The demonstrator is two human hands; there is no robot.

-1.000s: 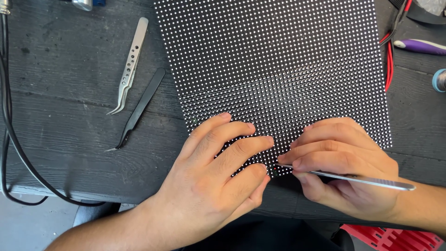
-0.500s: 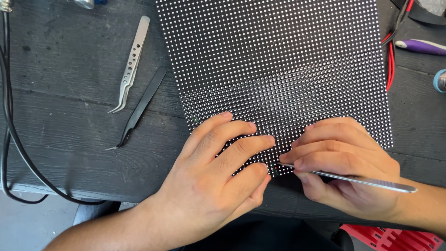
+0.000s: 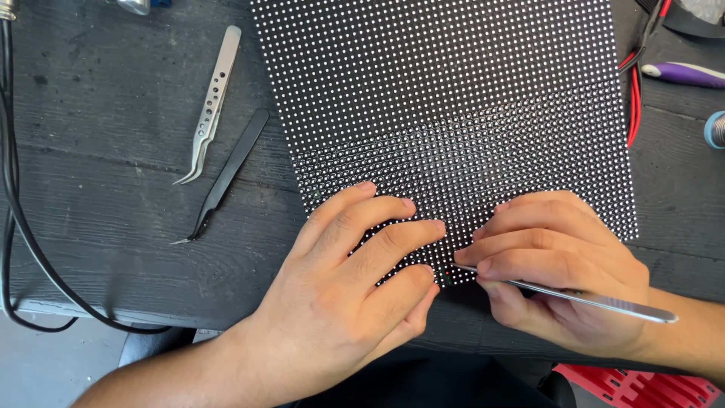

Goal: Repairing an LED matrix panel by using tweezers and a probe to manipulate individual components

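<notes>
Cable: black cable [image 3: 10, 227] runs down the far left edge of the dark wooden tabletop [image 3: 113, 227] and loops off its near edge.
Spare tools: silver curved tweezers [image 3: 210, 109] and black pointed tweezers [image 3: 226, 177] lie side by side left of the panel, apart from both hands, tips toward the near edge.
Panel: black dotted LED panel [image 3: 453, 98] lies flat across the middle of the tabletop, its near edge just under the fingers; rows nearest the hands look denser and shimmery.
Left hand: left hand [image 3: 340, 295] lies palm down, fingers spread and pressed flat on the panel's near left corner; it grips nothing.
Work spot: small red and green specks [image 3: 448, 273] show at the panel's near edge, between the two hands.
Right hand: right hand [image 3: 559, 264] is curled, thumb and fingers pinching a slim metal tool [image 3: 589, 300]; its tip meets the panel edge at the specks, the shaft trails right over the wrist.
Far right: red wires [image 3: 633, 106], a purple-handled tool [image 3: 691, 73] and a bluish spool [image 3: 716, 130], cut off by the frame.
Doing it well (judgement): keep the left hand's weight steady so the panel cannot slide, hold the tool low and shallow, work only the one dot, avoid scraping neighbours.
</notes>
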